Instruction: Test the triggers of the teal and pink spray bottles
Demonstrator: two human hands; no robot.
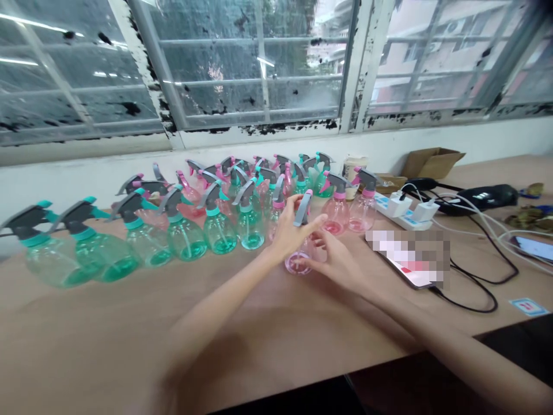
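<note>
A pink spray bottle [298, 263] stands on the table between my hands, its grey trigger turned toward me. My left hand [287, 233] wraps round its head and neck from the left. From the right, my right hand [339, 262] grips the clear body, thumb across the front; its far fingertips are partly hidden. Close on the left is another pink spray bottle [276, 222]. Two more pink ones stand beyond my right hand, among them a rightmost bottle [363, 212]. Leftward runs a front row of green spray bottles, including a green bottle [223, 230].
Several pink and green bottles crowd behind the front row, under the window [254, 63]. On the right lie a phone [389, 245], a power strip [408, 219] with white chargers, loose cables and a dark cylindrical object [484, 199]. A cardboard box [432, 163] sits farther back.
</note>
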